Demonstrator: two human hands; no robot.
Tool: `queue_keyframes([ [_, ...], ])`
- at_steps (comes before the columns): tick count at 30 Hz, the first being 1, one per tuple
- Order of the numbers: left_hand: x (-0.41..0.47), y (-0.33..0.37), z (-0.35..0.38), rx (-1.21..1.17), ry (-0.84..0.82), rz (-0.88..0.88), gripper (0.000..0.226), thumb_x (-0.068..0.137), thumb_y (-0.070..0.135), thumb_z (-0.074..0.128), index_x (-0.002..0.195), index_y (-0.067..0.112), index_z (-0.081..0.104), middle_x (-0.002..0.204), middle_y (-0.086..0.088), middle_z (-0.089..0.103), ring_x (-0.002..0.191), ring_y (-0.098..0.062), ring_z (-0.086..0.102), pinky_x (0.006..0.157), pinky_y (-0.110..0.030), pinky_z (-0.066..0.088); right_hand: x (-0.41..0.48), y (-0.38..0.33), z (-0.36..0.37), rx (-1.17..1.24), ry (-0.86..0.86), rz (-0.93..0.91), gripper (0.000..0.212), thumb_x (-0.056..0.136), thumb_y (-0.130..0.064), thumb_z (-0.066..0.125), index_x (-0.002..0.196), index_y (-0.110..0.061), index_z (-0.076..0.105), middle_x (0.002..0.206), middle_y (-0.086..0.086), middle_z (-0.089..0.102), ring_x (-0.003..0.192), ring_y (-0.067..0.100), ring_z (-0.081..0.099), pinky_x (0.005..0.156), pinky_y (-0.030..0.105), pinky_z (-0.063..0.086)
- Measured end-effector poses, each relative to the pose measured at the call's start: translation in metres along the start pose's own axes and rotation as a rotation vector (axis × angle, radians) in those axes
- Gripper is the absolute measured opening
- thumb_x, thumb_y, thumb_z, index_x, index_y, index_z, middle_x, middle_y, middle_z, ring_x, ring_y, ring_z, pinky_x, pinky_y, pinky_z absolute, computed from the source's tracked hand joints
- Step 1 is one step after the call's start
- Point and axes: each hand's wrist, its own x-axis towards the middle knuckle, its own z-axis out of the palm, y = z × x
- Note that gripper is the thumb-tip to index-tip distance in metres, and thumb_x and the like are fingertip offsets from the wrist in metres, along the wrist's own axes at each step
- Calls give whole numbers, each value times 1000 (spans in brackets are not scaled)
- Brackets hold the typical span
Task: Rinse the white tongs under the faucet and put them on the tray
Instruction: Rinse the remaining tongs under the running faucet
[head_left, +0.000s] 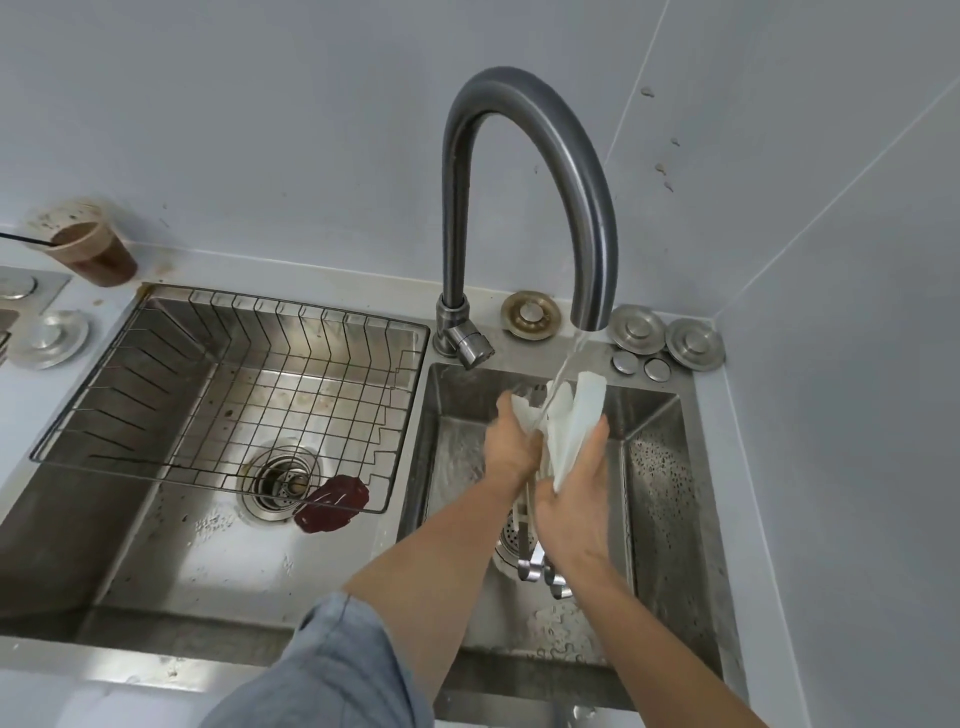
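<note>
The white tongs (571, 421) stand upright over the right sink basin (654, 467), white tips up under the water running from the grey faucet (592, 291). Their metal handle ends (540, 566) hang below my hands. My left hand (511, 441) grips the tongs from the left, fingers curled round one white arm. My right hand (576, 499) holds them from the right, thumb against the outer white tip. The wire tray (156, 374) sits over the left sink basin, holding nothing.
A dark red scrap (332, 501) lies by the left basin's drain (280, 483). A plastic cup of brown liquid (91, 249) stands at the back left. Metal caps (665, 338) line the ledge behind the right basin. The wall corner is close on the right.
</note>
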Motion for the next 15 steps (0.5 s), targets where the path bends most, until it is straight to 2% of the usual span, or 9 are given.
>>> queue_keyframes([
  [2, -1, 4, -7, 165, 90, 22, 33, 97, 23, 42, 126, 8, 42, 113, -19, 62, 102, -33, 59, 89, -40, 49, -3, -3, 4, 29, -15, -4, 91, 86, -2, 50, 149, -31, -9, 129, 9, 39, 85, 20, 52, 76, 47, 56],
  [3, 0, 6, -11, 255, 106, 32, 30, 98, 24, 39, 120, 4, 45, 113, -21, 62, 105, -37, 58, 88, -41, 47, -5, -5, 7, 49, -17, -9, 90, 86, -2, 49, 147, -34, -8, 128, 8, 39, 85, 22, 54, 74, 47, 56],
  [5, 0, 6, -14, 444, 99, 77, 29, 98, 24, 39, 116, 3, 46, 115, -21, 61, 108, -38, 57, 86, -41, 45, -8, -7, 11, 69, -21, -3, 88, 85, -2, 46, 146, -36, -8, 129, 7, 39, 84, 24, 56, 73, 47, 56],
  [7, -2, 6, -13, 507, 86, 109, 29, 97, 26, 41, 118, 6, 42, 117, -19, 58, 105, -38, 58, 83, -42, 46, -9, -6, 14, 75, -17, 8, 88, 86, -1, 45, 147, -33, -10, 132, 7, 37, 83, 23, 57, 72, 45, 56],
  [11, -4, 4, -1, 411, 0, 168, 41, 92, 29, 48, 130, 18, 35, 123, -15, 44, 101, -39, 57, 81, -43, 47, -6, -3, 10, 74, -25, -23, 87, 90, 2, 45, 151, -27, -10, 139, 12, 33, 92, 15, 43, 86, 43, 52],
  [13, -2, 3, 0, 302, -3, 188, 47, 91, 25, 51, 135, 22, 35, 128, -13, 44, 110, -35, 54, 89, -41, 45, -5, -3, 7, 75, -28, -41, 86, 91, 2, 46, 151, -26, -9, 142, 12, 32, 98, 17, 43, 90, 40, 47],
  [15, -1, 0, -5, 65, 18, 135, 63, 88, 18, 60, 143, 25, 30, 136, -8, 46, 119, -29, 52, 99, -39, 43, -6, -2, 3, 96, -45, -54, 84, 92, 0, 46, 151, -25, -9, 149, 9, 27, 118, 22, 43, 98, 33, 40],
])
